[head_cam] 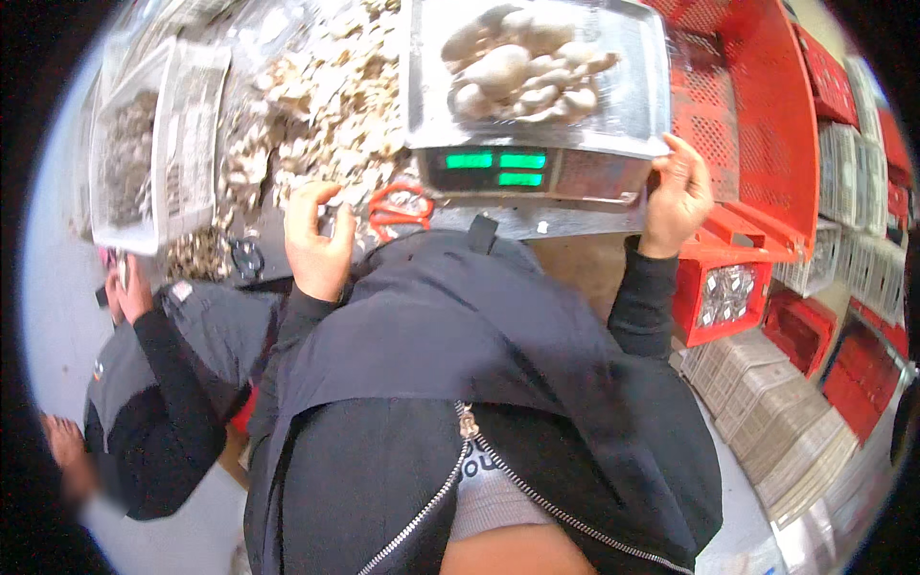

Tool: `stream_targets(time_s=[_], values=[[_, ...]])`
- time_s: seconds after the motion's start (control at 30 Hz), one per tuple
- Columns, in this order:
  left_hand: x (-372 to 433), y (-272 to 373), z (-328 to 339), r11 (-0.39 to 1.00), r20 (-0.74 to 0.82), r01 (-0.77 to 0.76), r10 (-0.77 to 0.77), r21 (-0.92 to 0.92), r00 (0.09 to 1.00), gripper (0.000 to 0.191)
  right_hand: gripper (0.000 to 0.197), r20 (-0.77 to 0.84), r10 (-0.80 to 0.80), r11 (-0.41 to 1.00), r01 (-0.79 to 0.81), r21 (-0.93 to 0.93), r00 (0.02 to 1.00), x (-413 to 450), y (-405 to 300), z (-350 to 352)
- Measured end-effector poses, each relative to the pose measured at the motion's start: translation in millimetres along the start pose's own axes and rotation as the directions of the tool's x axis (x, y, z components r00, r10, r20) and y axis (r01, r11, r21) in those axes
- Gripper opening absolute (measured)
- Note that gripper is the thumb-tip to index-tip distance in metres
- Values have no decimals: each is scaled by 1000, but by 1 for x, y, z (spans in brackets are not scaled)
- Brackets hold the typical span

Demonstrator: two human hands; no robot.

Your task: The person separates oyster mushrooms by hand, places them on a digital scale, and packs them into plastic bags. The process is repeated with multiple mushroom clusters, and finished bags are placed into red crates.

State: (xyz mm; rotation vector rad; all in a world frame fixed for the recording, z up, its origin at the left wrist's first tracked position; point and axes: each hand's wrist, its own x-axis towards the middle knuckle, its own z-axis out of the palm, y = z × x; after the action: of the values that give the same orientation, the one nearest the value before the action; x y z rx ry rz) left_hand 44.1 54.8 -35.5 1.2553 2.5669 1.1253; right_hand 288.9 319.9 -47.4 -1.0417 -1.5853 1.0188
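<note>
Before me stands a digital scale point(489, 172) with lit green displays and a shiny metal tray point(640, 86). A cluster of pale mushrooms point(528, 72) lies on the tray, apparently on or under clear plastic film. My right hand point(679, 190) is at the tray's near right corner, fingertips touching its rim; whether they grip it is unclear. My left hand point(320, 241) hovers at the table's near edge, thumb and forefinger apart, with nothing visible between them. Just right of it lie red-handled scissors point(399, 212). Beyond them spreads a heap of mushroom pieces point(338, 100).
A white plastic basket point(165, 144) with dark contents stands at the left. Beside me a co-worker's hands point(129, 287) hold something small, near black-handled scissors point(248, 257). A large red crate point(776, 129) borders the scale; stacked white crates point(776, 417) stand farther right.
</note>
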Motion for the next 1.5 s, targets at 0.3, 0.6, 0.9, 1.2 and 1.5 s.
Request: stream_targets(time_s=[0.3,0.6,0.9,1.2,1.5], values=[[-75,-44,-8,864,80,407,-402,-298,912,16,17,506,-689,704,644,299,519,-51,-82,118],[-130,-137,-40,423,233,723,-752,-546,616,22,45,982,-27,898,437,-59,188,-142,-23,177],[-62,-194,-4,600,109,671,-704,-435,701,71,27,973,123,940,293,-177,194,-151,-34,217],[-62,-188,-20,-109,556,727,-722,-678,411,48,41,978,-124,652,757,-46,166,-174,-20,303],[-34,-148,-50,-180,590,601,-536,-778,604,31,30,966,14,992,120,-47,258,-156,-8,309]])
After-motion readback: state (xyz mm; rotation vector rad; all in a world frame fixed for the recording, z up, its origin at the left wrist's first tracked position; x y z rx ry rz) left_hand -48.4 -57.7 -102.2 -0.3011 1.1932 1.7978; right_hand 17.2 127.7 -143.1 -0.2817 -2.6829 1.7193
